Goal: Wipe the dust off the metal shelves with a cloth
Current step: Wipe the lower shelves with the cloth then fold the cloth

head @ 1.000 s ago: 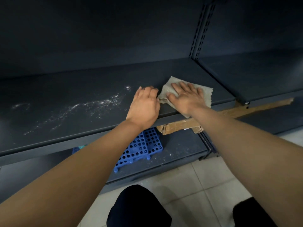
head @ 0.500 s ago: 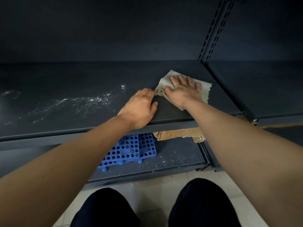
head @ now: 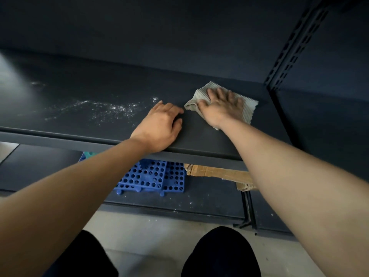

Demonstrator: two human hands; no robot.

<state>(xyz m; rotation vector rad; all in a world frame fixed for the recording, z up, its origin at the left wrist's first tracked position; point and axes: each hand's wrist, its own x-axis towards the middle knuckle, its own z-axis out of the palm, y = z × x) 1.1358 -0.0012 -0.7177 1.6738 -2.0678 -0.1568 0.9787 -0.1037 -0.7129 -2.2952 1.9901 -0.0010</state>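
A dark metal shelf point(head: 83, 124) runs across the view at arm's reach. White dust point(head: 111, 109) streaks its left-centre part. A grey ribbed cloth point(head: 250, 107) lies flat on the shelf's right end. My right hand point(head: 221, 106) presses down on the cloth with fingers spread and straight. My left hand point(head: 159, 126) rests palm-down on the bare shelf just left of the cloth, its fingers loosely bent, holding nothing. The dust begins just left of my left hand.
A perforated upright post point(head: 289, 48) bounds the shelf on the right, with another shelf bay point(head: 327, 120) beyond it. On the lower shelf lie a blue perforated plastic tray point(head: 157, 176) and a strip of brown cardboard point(head: 219, 173). My knees point(head: 221, 252) hover over the tiled floor.
The camera has shifted left and tilted. My right hand has pushed the cloth a little farther back on the shelf; my left hand has stayed near the front edge.
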